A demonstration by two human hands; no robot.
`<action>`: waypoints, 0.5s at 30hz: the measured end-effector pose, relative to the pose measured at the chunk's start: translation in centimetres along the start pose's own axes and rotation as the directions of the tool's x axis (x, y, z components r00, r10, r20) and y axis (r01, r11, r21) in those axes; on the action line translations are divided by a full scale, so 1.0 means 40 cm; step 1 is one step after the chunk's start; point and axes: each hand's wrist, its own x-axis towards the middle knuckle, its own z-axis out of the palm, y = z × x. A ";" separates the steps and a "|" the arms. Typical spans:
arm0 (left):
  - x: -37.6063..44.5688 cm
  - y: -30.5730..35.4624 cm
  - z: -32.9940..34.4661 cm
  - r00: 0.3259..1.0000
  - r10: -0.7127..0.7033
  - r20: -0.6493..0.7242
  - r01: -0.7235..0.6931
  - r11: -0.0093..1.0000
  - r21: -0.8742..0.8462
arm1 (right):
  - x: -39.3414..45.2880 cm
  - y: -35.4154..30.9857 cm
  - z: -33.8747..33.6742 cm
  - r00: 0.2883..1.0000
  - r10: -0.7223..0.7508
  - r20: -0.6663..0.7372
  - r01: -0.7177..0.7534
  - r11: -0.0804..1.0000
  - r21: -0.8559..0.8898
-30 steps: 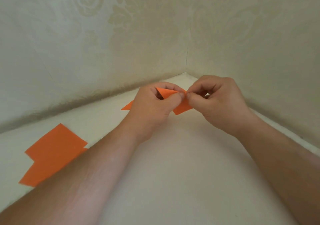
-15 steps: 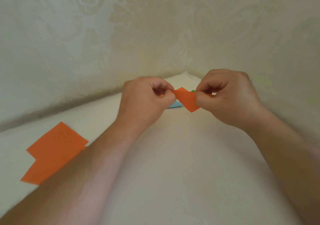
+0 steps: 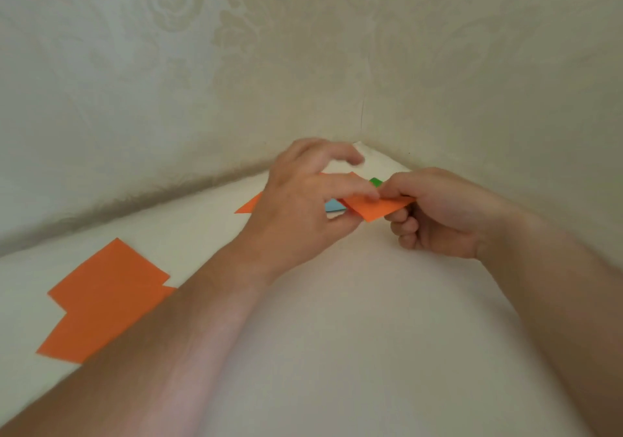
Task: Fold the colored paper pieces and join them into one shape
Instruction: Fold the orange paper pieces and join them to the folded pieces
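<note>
The folded orange piece (image 3: 377, 209) is up in the air over the white table (image 3: 337, 318), near the corner. It lies almost flat, long way left to right, one tip toward us. The left hand (image 3: 303, 214) and right hand (image 3: 438, 215) both pinch it. I think a fold is being pressed; next comes a sharp crease. Flat orange sheets (image 3: 101, 301) wait at left.

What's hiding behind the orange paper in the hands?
Behind the folded orange paper peek a blue paper and a green paper on the table. The hands and the orange piece cover most of both, so their shapes cannot be told.
</note>
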 end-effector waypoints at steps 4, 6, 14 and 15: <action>-0.003 0.004 -0.008 0.993 -0.095 0.072 0.102 0.990 -0.096 | 0.007 0.008 0.004 0.968 -0.238 -0.077 0.219 0.956 -0.196; -0.004 0.000 -0.013 0.976 -0.195 0.100 0.205 0.973 -0.104 | 0.012 0.010 0.007 0.877 -0.445 -0.182 0.383 0.875 -0.298; -0.009 -0.007 -0.006 0.868 -0.450 0.210 0.496 0.809 -0.316 | 0.025 0.031 0.012 0.825 -0.561 -0.071 0.538 0.817 -0.210; -0.010 -0.010 -0.005 0.852 -0.470 0.231 0.524 0.782 -0.339 | 0.029 0.031 0.010 0.850 -0.519 -0.091 0.503 0.851 -0.153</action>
